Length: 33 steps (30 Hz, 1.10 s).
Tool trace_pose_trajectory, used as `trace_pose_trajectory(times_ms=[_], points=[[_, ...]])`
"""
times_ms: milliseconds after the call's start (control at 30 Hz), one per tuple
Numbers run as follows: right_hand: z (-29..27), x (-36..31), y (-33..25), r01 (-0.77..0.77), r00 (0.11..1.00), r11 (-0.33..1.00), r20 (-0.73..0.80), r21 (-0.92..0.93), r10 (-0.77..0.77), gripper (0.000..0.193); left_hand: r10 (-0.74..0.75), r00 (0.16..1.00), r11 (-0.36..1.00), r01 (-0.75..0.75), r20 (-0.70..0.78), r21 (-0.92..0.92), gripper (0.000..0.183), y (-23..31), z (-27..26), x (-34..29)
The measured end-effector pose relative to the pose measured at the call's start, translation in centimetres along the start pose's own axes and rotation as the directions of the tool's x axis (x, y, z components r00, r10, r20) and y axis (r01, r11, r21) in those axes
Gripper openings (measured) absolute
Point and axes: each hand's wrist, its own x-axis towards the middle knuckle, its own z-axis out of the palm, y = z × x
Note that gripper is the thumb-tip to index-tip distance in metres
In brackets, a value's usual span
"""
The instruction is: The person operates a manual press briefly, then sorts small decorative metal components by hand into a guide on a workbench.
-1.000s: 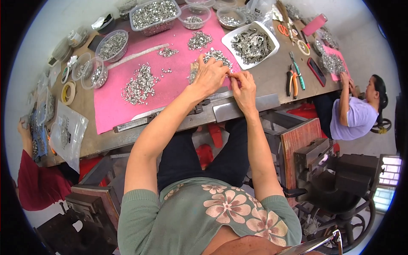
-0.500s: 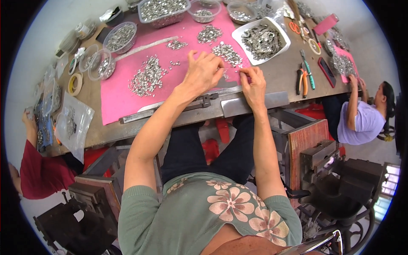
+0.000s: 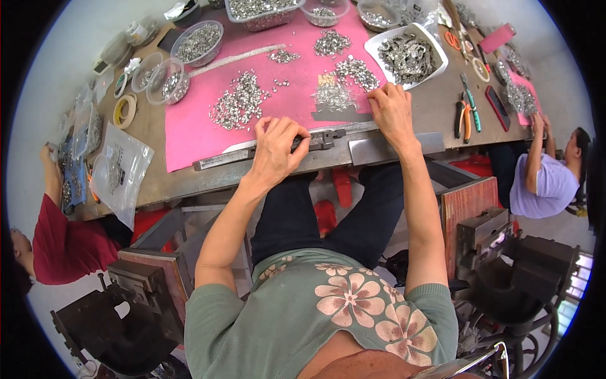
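My left hand [image 3: 278, 146] is at the table's near edge, its fingers curled over a long metal rail [image 3: 230, 158]. Thumb and forefinger close around a dark part of that rail. My right hand [image 3: 392, 112] is pinched together beside a heap of small shiny metal pieces [image 3: 357, 73]; anything between its fingertips is too small to make out. Between my hands, thin clear slivers [image 3: 334, 98] lie above a grey strip [image 3: 341, 117] on the pink mat [image 3: 189, 136]. A larger heap of silvery bits [image 3: 240, 104] lies beyond my left hand.
A white tub [image 3: 374, 45] of metal pieces stands far right, near orange-handled pliers [image 3: 464, 120] and a phone [image 3: 497, 108]. A flat metal plate [image 3: 396, 148] lies at the near edge. Clear bowls [image 3: 221, 39] stand behind. Co-workers [image 3: 69, 243] sit on both sides.
My left hand has come back from the heap to the rail, uncovering the slivers. My right hand stays pinched by the heap. The whole view has shifted slightly.
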Motion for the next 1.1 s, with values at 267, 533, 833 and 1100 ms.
trace_pose_trajectory(times_ms=[267, 533, 833, 1100], points=[[0.0, -0.6, -0.5, 0.028, 0.998, 0.999, 0.051, 0.047, -0.03, 0.009, -0.013, 0.998, 1.0, 0.012, 0.054, 0.02, 0.008, 0.4, -0.4, 0.0], [-0.1, -3.0, -2.5, -0.133, 0.991, 0.957, 0.036, 0.257, 0.128, 0.008, -0.117, 0.984, 0.987, 0.13, -0.135, 0.092, 0.02, 0.9, 1.3, -0.3], [-1.2, -2.8, -2.7, -0.032, 0.999, 0.997, 0.027, 0.065, 0.03, 0.012, -0.114, 0.941, 0.986, 0.146, -0.319, 0.079, 0.011, -0.7, -1.7, -2.5], [-1.5, -2.2, -2.2, -0.178, 0.98, 0.971, 0.121, 0.158, 0.16, 0.005, -0.208, 0.97, 0.945, 0.233, -0.128, 0.231, 0.007, -5.2, -6.1, -2.7]])
